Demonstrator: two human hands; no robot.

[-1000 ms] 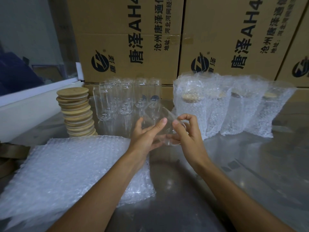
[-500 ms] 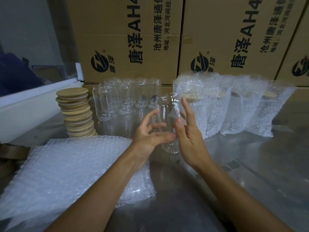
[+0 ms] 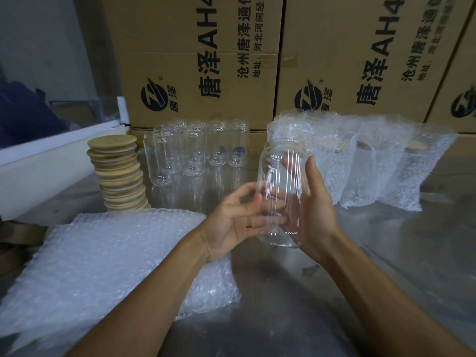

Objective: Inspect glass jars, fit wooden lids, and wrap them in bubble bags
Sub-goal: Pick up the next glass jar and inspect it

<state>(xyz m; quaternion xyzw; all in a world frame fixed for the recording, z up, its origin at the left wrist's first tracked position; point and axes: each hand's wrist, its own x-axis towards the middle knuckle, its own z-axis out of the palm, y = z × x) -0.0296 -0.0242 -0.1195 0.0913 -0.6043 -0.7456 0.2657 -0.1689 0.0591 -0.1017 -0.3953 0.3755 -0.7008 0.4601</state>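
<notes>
A clear glass jar [image 3: 279, 173] with no lid stands upright in the air between my hands, above the steel table. My left hand [image 3: 231, 220] holds its lower left side with curled fingers. My right hand [image 3: 314, 202] cups the right side, thumb up along the glass and fingers behind it. Several empty jars [image 3: 190, 153] stand in rows at the back. A leaning stack of wooden lids [image 3: 118, 173] is to their left. A pile of flat bubble bags [image 3: 103, 261] lies at the front left.
Several jars wrapped in bubble bags [image 3: 371, 166] stand in a row at the back right. Printed cardboard boxes [image 3: 195, 60] wall off the far side. A white ledge [image 3: 51, 161] runs along the left. The steel table [image 3: 399, 266] shows bare metal at the right.
The jar has gone from lying tilted low between my hands to standing upright and higher. My right hand has slid along its right side, and my left hand now holds the lower part.
</notes>
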